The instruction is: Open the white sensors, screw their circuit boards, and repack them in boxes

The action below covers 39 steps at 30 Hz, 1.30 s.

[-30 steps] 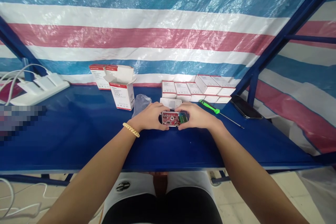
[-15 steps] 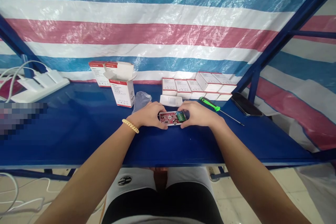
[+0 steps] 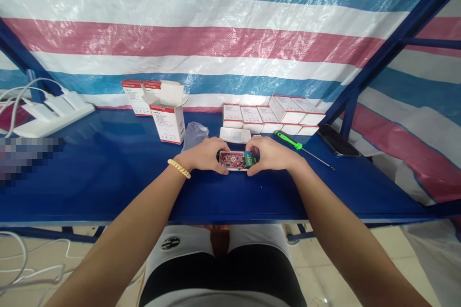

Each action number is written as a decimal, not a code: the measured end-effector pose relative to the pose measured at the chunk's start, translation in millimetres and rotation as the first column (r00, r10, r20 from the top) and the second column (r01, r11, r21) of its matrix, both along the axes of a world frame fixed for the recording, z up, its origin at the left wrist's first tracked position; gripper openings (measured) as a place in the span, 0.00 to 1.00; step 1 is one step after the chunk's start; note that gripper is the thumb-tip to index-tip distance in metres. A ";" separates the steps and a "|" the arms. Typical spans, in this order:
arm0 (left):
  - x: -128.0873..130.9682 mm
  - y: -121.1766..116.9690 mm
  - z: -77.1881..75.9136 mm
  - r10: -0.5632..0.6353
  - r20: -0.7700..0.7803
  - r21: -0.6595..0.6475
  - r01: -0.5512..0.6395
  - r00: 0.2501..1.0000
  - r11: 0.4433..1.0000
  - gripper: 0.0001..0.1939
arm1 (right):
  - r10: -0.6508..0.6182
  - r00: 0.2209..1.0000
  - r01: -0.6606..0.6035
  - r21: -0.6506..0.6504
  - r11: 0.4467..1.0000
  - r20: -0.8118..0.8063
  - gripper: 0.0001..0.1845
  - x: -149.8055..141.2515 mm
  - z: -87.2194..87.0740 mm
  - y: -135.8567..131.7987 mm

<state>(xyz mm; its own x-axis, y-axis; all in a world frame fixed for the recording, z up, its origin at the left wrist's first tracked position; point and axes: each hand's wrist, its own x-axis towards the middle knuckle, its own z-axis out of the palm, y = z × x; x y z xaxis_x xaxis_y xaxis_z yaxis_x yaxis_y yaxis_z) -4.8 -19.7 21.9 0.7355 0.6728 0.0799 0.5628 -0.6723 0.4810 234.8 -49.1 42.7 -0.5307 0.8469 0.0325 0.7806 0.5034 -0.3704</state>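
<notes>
1. White power strip, w/ plugs & cables on it, sits far L of the open carton on a blue table.
2. Upright boxes, red-topped & marked "DETECTOR," stand just behind open carton, to its L, against striped tarp.
3. Open carton itself stands upright, flaps up, same red "DETECTOR" band across front.
4. Clear plastic bag lies crumpled just R of carton, partly hidden by a hand.
5. Left hand, R of carton & nearer the wearer, pinches L end of a circuit-board unit, thumb on near edge, fingers on far edge; pale twisted bracelet at wrist.
6. Circuit-board unit, also R of carton & nearer wearer, spans btwn both hands, red board facing up, lettered green block at R end. Can't tell if it touches table.
7. White cover lies R of carton.
8. Right hand, farther R of carton, grips unit's R end, thumb near, fingers far.
9. Small boxes, white w/ red edges, lie stacked well R of carton.
10. Green-handled screwdriver, farther R of carton, points its shaft R & toward wearer.
11. Black phone lies farthest R of carton.
</notes>
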 end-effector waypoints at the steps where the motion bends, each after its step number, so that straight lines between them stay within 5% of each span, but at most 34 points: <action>1: -0.1 -0.1 0.0 -0.002 0.011 -0.014 0.003 1.000 1.000 0.27 | 0.002 1.000 -0.002 -0.015 1.000 0.002 0.28 -0.1 1.4 -0.1; 13: 1.0 -1.3 0.5 -0.008 0.054 -0.064 0.011 0.998 0.998 0.32 | -0.033 0.995 0.023 -0.113 0.993 -0.089 0.18 4.0 6.6 -4.4; 19: 0.6 -1.0 0.0 -0.022 0.055 -0.052 0.025 0.998 0.998 0.31 | -0.022 0.998 0.017 -0.068 0.998 -0.064 0.12 3.2 9.3 -6.6; 25: -1.6 -0.4 0.0 0.007 0.026 -0.062 -0.005 1.000 0.998 0.33 | -0.017 0.996 0.010 -0.078 0.997 -0.083 0.17 2.4 9.6 -5.7; 31: 1.3 -2.0 1.9 -0.041 0.029 -0.063 0.042 0.999 0.997 0.33 | -0.015 0.996 0.016 0.007 1.000 -0.092 0.07 3.4 6.9 -5.5; 36: 0.9 -2.4 4.1 -0.056 -0.039 -0.065 0.054 0.998 0.996 0.34 | 0.021 0.985 -0.024 -0.015 1.000 -0.173 0.09 2.3 2.8 -4.2; 39: -0.8 -1.5 4.0 -0.021 -0.066 -0.052 0.018 0.998 0.999 0.35 | 0.015 0.983 -0.026 -0.060 0.998 -0.183 0.21 1.2 2.2 -3.9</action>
<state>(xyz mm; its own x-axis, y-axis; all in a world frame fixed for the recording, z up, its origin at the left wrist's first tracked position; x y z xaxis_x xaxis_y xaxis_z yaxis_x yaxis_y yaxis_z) -5.6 -21.1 25.9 0.7509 0.6604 -0.0042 0.5821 -0.6587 0.4767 236.1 -52.9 44.9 -0.5378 0.8394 0.0782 0.6872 0.4902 -0.5361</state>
